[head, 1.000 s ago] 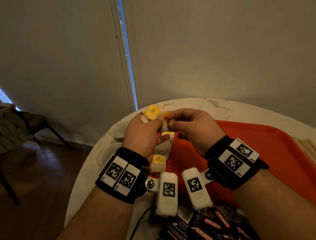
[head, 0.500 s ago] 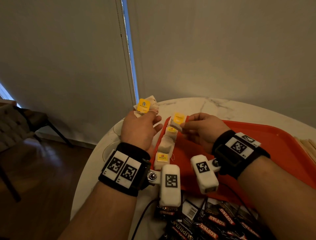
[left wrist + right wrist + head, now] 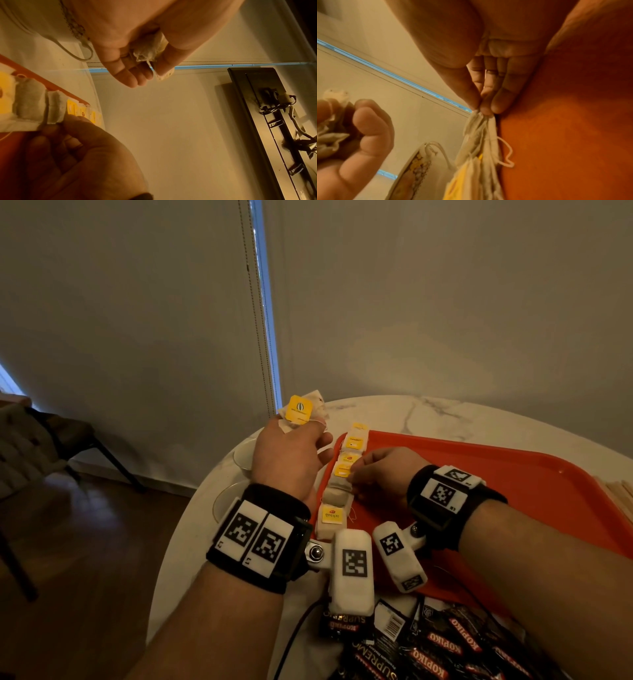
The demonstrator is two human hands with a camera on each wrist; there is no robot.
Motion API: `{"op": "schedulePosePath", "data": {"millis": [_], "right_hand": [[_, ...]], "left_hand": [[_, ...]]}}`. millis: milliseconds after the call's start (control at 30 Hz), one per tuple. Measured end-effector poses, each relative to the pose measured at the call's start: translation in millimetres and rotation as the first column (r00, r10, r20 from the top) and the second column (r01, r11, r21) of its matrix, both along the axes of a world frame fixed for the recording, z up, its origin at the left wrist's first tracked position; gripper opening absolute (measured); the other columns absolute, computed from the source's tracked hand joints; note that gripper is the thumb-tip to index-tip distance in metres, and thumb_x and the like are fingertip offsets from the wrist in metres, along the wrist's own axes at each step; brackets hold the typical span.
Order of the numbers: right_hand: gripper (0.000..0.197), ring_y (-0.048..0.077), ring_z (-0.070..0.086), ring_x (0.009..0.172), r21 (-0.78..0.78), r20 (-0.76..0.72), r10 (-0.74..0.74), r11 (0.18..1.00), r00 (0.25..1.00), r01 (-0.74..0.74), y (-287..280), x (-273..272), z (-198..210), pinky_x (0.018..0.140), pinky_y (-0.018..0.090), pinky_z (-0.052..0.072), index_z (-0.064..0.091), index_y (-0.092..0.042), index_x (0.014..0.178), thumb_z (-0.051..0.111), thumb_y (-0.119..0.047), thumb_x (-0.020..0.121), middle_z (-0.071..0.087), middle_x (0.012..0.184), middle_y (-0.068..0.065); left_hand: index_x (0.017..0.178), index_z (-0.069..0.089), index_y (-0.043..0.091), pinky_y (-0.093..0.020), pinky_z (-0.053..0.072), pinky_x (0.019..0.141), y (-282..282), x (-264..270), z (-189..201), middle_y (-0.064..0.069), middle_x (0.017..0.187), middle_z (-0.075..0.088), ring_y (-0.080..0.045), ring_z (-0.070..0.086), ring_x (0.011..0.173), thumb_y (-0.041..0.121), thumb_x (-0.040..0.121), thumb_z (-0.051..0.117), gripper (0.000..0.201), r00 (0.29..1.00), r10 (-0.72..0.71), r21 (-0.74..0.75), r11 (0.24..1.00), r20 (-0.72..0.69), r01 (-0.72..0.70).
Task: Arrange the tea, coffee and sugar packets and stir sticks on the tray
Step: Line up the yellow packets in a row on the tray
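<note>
Two hands laying tea bags in a row along the left edge of an orange tray.

The right hand (image 3: 380, 474) pinches the edge of one tea bag (image 3: 340, 479) between thumb and fingertips, in the middle of the row of tea bags (image 3: 334, 510) on the orange tray (image 3: 513, 484). The left hand (image 3: 287, 460), raised just left of the tray, curls its fingers around a bunch of spare tea bags (image 3: 301, 409) with a yellow tag. Black coffee packets (image 3: 442, 645) lie heaped at the near edge of the white marble table (image 3: 428, 416).

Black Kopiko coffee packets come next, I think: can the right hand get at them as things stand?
Probably not yet: the right hand pinches a tea bag on the orange tray. The black Kopiko coffee packets lie uncovered nearby.
</note>
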State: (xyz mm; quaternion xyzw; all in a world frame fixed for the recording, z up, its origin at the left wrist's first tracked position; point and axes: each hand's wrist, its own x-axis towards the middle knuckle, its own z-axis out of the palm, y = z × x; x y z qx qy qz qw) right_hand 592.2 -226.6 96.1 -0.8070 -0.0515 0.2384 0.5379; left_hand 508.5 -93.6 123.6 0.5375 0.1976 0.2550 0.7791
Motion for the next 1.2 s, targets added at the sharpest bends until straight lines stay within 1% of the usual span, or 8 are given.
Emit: {"op": "schedulePosePath", "data": {"millis": [267, 400, 500, 600, 733, 967, 1133, 1200], "right_hand": [[0.015, 0.022, 0.073, 0.089, -0.07, 0.04, 0.035, 0.997, 0.999, -0.032, -0.8, 1.2, 6.8, 0.083, 0.037, 0.06, 0.078, -0.014, 0.097, 0.08, -0.024, 0.087, 0.077, 0.093, 0.006], [0.019, 0.015, 0.059, 0.072, 0.321, 0.002, -0.065, 0.945, 0.998, 0.061, -11.0, -7.2, 22.5, 0.065, 0.031, 0.047, 0.076, -0.016, 0.098, 0.071, -0.034, 0.092, 0.066, 0.086, 0.0], [0.024, 0.013, 0.059, 0.075, 0.481, 0.041, -0.004, 0.876, 0.999, -0.016, -24.4, -14.5, 31.3, 0.068, 0.031, 0.046, 0.077, -0.019, 0.1, 0.068, -0.04, 0.093, 0.067, 0.091, -0.001], [0.004, 0.018, 0.06, 0.081, 0.442, 0.177, -0.007, 0.894, 0.984, -0.073, -25.7, -22.0, 29.1, 0.07, 0.033, 0.047, 0.077, -0.021, 0.091, 0.074, -0.023, 0.09, 0.071, 0.091, 0.004], [0.007, 0.017, 0.063, 0.069, 0.502, 0.159, -0.059, 0.864, 0.986, -0.029, -22.7, -24.4, 28.7, 0.064, 0.03, 0.049, 0.07, -0.013, 0.086, 0.071, -0.008, 0.09, 0.07, 0.078, 0.004], [0.019, 0.014, 0.057, 0.056, 0.531, 0.127, -0.217, 0.839, 0.968, 0.118, -25.9, -22.0, 35.8, 0.056, 0.029, 0.047, 0.063, -0.013, 0.075, 0.061, -0.01, 0.094, 0.061, 0.066, 0.001], [0.022, 0.02, 0.056, 0.072, 0.43, 0.227, -0.271, 0.89, 0.935, 0.153, -27.8, -20.3, 35.6, 0.066, 0.037, 0.048, 0.067, 0.006, 0.087, 0.06, -0.015, 0.088, 0.062, 0.083, 0.024], [0.024, 0.022, 0.055, 0.076, 0.409, 0.263, -0.28, 0.899, 0.923, 0.156, -26.1, -21.5, 35.0, 0.068, 0.038, 0.048, 0.068, 0.008, 0.086, 0.061, -0.015, 0.088, 0.058, 0.08, 0.021]], "left_hand": [[0.09, 0.067, 0.015, -0.028, 0.057, 0.058, -5.0, -3.5, 1.0, 0.002, 0.069, 0.07, -0.012, 0.068, 0.063, 0.005, 0.096, 0.063, 0.013, 0.996, -0.089, -0.034, 0.995, -0.022, 0.089], [0.087, 0.065, 0.011, -0.027, 0.055, 0.056, -11.4, -6.7, 1.7, -0.005, 0.076, 0.068, -0.014, 0.065, 0.062, 0.001, 0.094, 0.062, 0.012, 0.977, -0.209, -0.03, 0.978, -0.049, 0.208], [0.093, 0.065, 0.011, -0.025, 0.054, 0.054, -15.0, -9.8, 3.2, -0.005, 0.077, 0.07, -0.013, 0.063, 0.059, 0.0, 0.096, 0.06, 0.012, 0.955, -0.286, 0.001, 0.958, -0.083, 0.287], [0.099, 0.067, 0.013, -0.026, 0.053, 0.054, -20.3, -13.0, 3.4, -0.005, 0.077, 0.072, -0.012, 0.062, 0.056, 0.001, 0.097, 0.058, 0.015, 0.928, -0.358, 0.051, 0.93, -0.105, 0.364], [0.106, 0.066, 0.01, -0.027, 0.053, 0.052, -23.2, -13.9, 3.1, -0.009, 0.082, 0.071, -0.014, 0.061, 0.056, 0.002, 0.098, 0.059, 0.014, 0.919, -0.377, 0.07, 0.92, -0.116, 0.386], [0.103, 0.064, 0.009, -0.02, 0.046, 0.042, -17.0, -8.9, 4.7, -0.01, 0.083, 0.061, -0.01, 0.055, 0.054, 0.003, 0.093, 0.065, 0.012, 0.926, -0.359, -0.059, 0.933, -0.114, 0.354], [0.101, 0.066, 0.013, -0.02, 0.045, 0.044, -12.0, -9.0, 5.8, -0.008, 0.095, 0.066, -0.011, 0.053, 0.06, 0.014, 0.09, 0.07, 0.012, 0.917, -0.381, -0.149, 0.92, -0.114, 0.363], [0.101, 0.068, 0.014, -0.021, 0.044, 0.045, -11.6, -9.7, 6.3, -0.008, 0.098, 0.066, -0.011, 0.053, 0.061, 0.017, 0.09, 0.071, 0.013, 0.923, -0.364, -0.135, 0.928, -0.126, 0.348]]}}
